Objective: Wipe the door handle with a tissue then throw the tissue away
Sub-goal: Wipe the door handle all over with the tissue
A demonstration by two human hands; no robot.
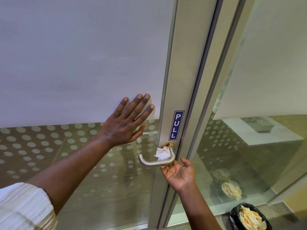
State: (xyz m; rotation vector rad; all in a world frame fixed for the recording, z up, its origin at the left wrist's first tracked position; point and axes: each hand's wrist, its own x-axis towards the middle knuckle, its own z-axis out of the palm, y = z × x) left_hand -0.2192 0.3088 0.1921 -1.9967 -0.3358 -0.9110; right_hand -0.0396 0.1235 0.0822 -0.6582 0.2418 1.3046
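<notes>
A brushed metal lever door handle [149,162] sticks out from the door's aluminium frame, below a blue PULL sticker [176,125]. A crumpled white tissue [162,153] sits behind the lever near its pivot. My right hand [180,174] is palm up just under the handle, fingers reaching behind the lever toward the tissue; the fingertips are hidden, so its hold on the tissue is unclear. My left hand [128,121] lies flat with spread fingers on the frosted glass pane, left of the frame.
A waste bin [249,218] lined with a black bag and holding crumpled paper stands on the floor at the lower right. Its reflection [230,190] shows in the fixed glass panel right of the door.
</notes>
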